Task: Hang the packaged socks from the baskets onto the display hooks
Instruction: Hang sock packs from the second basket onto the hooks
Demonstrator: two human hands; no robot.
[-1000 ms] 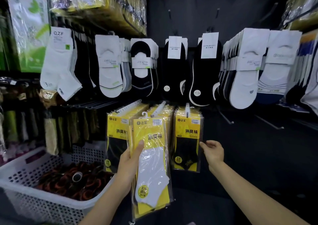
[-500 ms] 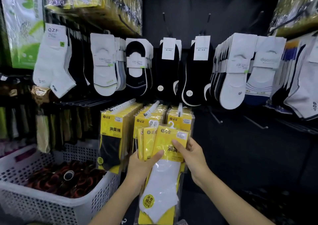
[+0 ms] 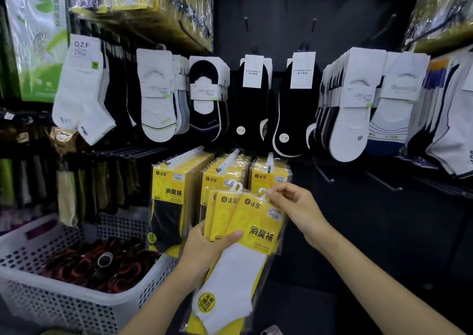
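My left hand [image 3: 207, 245] grips a fanned stack of yellow sock packs [image 3: 230, 222], thumb across their front. The front pack [image 3: 253, 234] shows a white sock and tilts to the right. My right hand [image 3: 291, 204] pinches the top corner of that front pack by its small white hanger. Behind the stack, three display hooks [image 3: 227, 160] carry rows of the same yellow packs [image 3: 169, 196]. A white perforated basket [image 3: 76, 301] at lower left holds dark red and black items.
Above hang white and black loose socks on cards [image 3: 156, 96]. Bare hooks [image 3: 322, 176] stick out of the dark panel to the right of the yellow rows. More white socks [image 3: 358, 104] crowd the right side. Bagged goods hang overhead at top left.
My right hand came from beside the hanging packs onto the held stack, then slid up to the front pack's hanger. The stack has fanned out and the front pack now tilts right.
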